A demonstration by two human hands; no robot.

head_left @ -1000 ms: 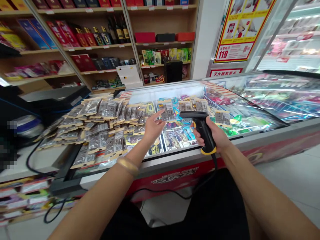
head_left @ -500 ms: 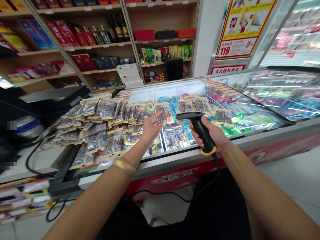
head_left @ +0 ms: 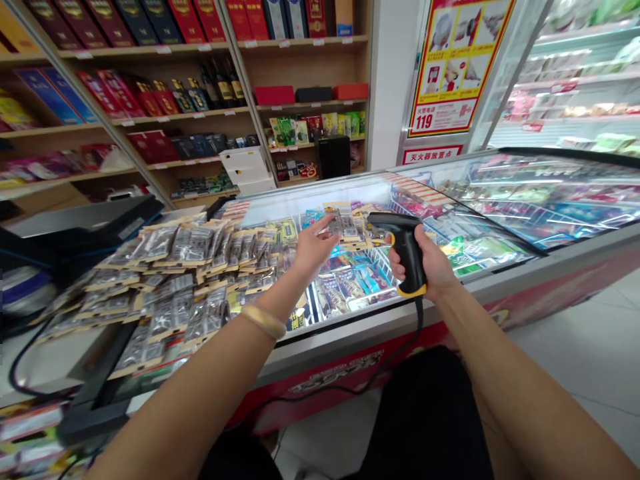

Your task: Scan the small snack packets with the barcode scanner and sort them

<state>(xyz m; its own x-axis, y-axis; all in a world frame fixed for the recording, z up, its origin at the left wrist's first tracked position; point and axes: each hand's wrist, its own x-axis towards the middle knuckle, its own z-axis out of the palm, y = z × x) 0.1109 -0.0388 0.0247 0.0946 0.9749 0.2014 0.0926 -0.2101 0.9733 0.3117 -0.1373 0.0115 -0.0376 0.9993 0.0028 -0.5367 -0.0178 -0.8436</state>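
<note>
I am gripping the black handheld barcode scanner with a yellow base [head_left: 404,250] in my right hand [head_left: 431,267], fingers closed around its handle. Its long axis is standing nearly upright, leaning a little away from me, and its head is pointing to the left, toward a small clear packet with a tan card edge [head_left: 341,221]. My left hand [head_left: 314,247] is holding that packet at the fingertips, the other fingers spread, just above the glass. A gold bangle [head_left: 263,321] is sitting on my left wrist.

Both hands are hovering over the sliding glass lid of the red chest freezer [head_left: 450,297], and frozen goods are showing through the glass. On the left part of the lid, a big heap of similar clear packets [head_left: 190,267] is lying in overlapping rows. Beyond the freezer, wooden shelves with bottles and red boxes [head_left: 200,87] are lining the wall, and a red and yellow poster [head_left: 457,63] is hanging at the right.

Compared with half a second ago, my left hand is now lifting the packet farther forward, closer to the scanner head, and the scanner is standing more upright.
</note>
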